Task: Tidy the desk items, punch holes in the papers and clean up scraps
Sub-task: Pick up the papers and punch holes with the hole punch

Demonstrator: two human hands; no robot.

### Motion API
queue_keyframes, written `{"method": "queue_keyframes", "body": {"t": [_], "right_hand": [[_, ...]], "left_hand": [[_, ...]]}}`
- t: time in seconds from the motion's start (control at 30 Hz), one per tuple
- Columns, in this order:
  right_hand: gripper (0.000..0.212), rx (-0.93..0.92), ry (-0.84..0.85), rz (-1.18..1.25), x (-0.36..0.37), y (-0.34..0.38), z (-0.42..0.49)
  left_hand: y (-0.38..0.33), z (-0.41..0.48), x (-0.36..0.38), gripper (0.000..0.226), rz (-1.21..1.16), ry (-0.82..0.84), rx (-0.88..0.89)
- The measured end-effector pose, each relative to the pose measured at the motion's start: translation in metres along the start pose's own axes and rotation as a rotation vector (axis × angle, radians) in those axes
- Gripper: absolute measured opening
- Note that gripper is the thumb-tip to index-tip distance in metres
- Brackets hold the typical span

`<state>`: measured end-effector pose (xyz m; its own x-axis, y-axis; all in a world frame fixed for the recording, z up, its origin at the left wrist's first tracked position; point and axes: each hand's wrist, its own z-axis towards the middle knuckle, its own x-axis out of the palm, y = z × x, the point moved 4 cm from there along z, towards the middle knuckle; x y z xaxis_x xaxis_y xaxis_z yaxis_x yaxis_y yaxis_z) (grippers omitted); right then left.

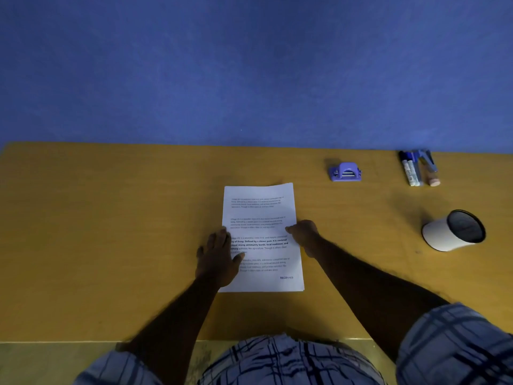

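A stack of white printed papers (261, 212) lies in the middle of the yellow desk (111, 218). My left hand (218, 255) rests flat on the stack's left edge, fingers straight. At the right edge, my right hand (304, 234) touches the paper with curled fingers; whether it pinches the sheets is unclear. A purple hole punch (345, 171) sits beyond the papers to the right, apart from both hands.
Markers and a stapler (419, 168) lie in a cluster at the desk's back right. A white mesh pen cup (454, 231) lies tipped on its side at the right. A blue wall (249, 70) rises behind the desk.
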<state>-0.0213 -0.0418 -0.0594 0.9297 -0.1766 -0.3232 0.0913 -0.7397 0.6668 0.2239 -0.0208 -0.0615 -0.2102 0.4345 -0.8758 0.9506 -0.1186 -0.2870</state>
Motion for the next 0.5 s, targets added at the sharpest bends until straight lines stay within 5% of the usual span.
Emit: {"method": "queue_keyframes", "body": {"t": [0.17,0.33,0.5], "right_hand": [[0.016,-0.153,-0.043,-0.158,0.003,0.0,-0.011],[0.008,-0.197,-0.075,-0.066,0.002,-0.007,-0.013],[0.009,-0.196,-0.071,0.086,-0.006,-0.013,-0.011]], "left_hand": [[-0.001,-0.001,-0.001,0.076,-0.015,-0.017,-0.004],[0.006,0.0,-0.003,0.075,-0.079,-0.014,0.007],[0.032,-0.014,-0.009,0.061,-0.505,-0.224,-0.076]]}}
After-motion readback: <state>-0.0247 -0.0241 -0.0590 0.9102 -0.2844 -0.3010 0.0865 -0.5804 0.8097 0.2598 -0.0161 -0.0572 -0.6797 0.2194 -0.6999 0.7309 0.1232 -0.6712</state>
